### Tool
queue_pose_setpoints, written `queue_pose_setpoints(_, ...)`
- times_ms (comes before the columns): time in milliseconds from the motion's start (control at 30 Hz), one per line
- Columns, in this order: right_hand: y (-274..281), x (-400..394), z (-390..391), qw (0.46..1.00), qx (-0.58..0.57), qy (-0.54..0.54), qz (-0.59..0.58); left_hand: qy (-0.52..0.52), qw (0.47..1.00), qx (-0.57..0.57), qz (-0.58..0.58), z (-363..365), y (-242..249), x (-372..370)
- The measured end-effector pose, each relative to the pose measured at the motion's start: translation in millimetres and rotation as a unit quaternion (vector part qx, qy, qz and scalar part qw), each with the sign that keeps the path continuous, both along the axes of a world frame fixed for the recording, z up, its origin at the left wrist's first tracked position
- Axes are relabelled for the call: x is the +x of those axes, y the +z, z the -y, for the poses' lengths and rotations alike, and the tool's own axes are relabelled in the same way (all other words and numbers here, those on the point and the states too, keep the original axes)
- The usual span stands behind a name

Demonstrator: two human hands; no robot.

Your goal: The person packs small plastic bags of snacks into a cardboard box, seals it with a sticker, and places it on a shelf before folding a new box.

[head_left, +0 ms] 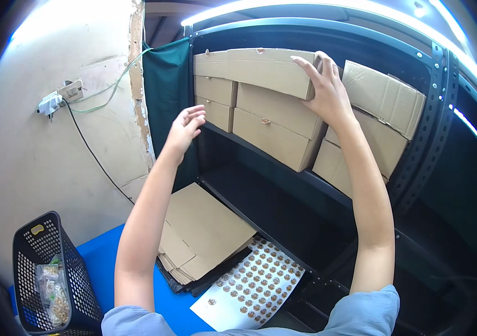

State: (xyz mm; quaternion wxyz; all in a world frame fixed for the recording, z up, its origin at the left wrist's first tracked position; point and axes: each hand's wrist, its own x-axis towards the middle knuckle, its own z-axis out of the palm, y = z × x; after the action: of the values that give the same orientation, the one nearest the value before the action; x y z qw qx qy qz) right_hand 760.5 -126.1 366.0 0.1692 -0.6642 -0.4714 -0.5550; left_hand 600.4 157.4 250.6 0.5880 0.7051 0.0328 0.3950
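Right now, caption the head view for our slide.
Right hand touches a shelved cardboard box; left hand is empty.

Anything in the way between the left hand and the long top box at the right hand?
Nothing visible: the left hand is raised off to the left, and the front of the long top box is in plain view. The smaller boxes at its left don't cover it; the right hand is at its right end.
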Motion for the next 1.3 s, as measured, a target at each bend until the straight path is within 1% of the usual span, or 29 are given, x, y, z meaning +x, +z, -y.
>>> queue_pose_setpoints(67, 0, 10, -4, 1.000, 0.000, -0.006, 0.008, -0.003, 1.000, 0.008, -0.027, 7, -6, 7)
queue_pose_setpoints(133, -1, 18, -6, 1.000, -0.009, -0.013, -0.023, -0.017, 0.997, 0.026, -0.072, 13, -12, 16)
queue_pose_setpoints(200, 1, 25, -6, 0.999, -0.013, -0.019, -0.029, -0.032, 0.994, 0.046, -0.094, 21, -21, 26)
queue_pose_setpoints(233, 2, 26, -5, 0.999, -0.016, -0.024, -0.033, -0.038, 0.992, 0.066, -0.096, 25, -26, 31)
queue_pose_setpoints(267, 1, 27, -4, 0.999, -0.016, -0.025, -0.034, -0.040, 0.996, 0.055, -0.062, 32, -31, 36)
queue_pose_setpoints(367, 0, 25, -4, 0.999, -0.020, -0.044, -0.019, -0.036, 0.988, 0.142, -0.044, 41, -47, 48)
queue_pose_setpoints(467, -2, 21, -7, 0.996, -0.029, -0.065, -0.049, -0.017, 0.977, 0.198, -0.072, 56, -64, 56)
queue_pose_setpoints(533, -8, 19, -12, 0.989, 0.004, -0.138, 0.054, -0.010, 0.959, 0.269, -0.085, 66, -73, 58)
queue_pose_setpoints(600, -14, 19, -16, 0.988, 0.012, -0.138, 0.061, 0.002, 0.932, 0.351, -0.093, 75, -81, 57)
queue_pose_setpoints(667, -16, 22, -18, 0.988, 0.020, -0.137, 0.065, -0.003, 0.912, 0.392, -0.125, 87, -83, 52)
queue_pose_setpoints(733, -14, 28, -18, 0.980, 0.009, -0.191, 0.054, -0.002, 0.899, 0.411, -0.153, 97, -83, 50)
queue_pose_setpoints(833, -13, 33, -15, 0.977, -0.002, -0.211, 0.035, -0.013, 0.887, 0.438, -0.146, 101, -69, 50)
queue_pose_setpoints(967, -23, 27, -15, 0.980, 0.014, -0.194, 0.042, 0.009, 0.888, 0.445, -0.115, 104, -44, 40)
queue_pose_setpoints(1033, -35, 26, -20, 0.981, -0.018, -0.150, 0.121, 0.013, 0.889, 0.446, -0.105, 108, -40, 33)
queue_pose_setpoints(1067, -42, 26, -25, 0.981, -0.019, -0.147, 0.122, 0.014, 0.889, 0.448, -0.095, 110, -40, 30)
queue_pose_setpoints(1133, -60, 25, -35, 0.964, -0.126, -0.138, 0.189, 0.022, 0.878, 0.469, -0.092, 116, -44, 23)
queue_pose_setpoints(1200, -72, 27, -40, 0.962, -0.141, -0.129, 0.194, 0.027, 0.862, 0.491, -0.125, 120, -50, 16)
queue_pose_setpoints(1267, -80, 37, -43, 0.971, -0.160, -0.137, 0.112, 0.023, 0.842, 0.522, -0.137, 119, -58, 11)
queue_pose_setpoints(1300, -83, 43, -43, 0.963, -0.157, -0.170, 0.138, 0.024, 0.830, 0.540, -0.137, 117, -61, 10)
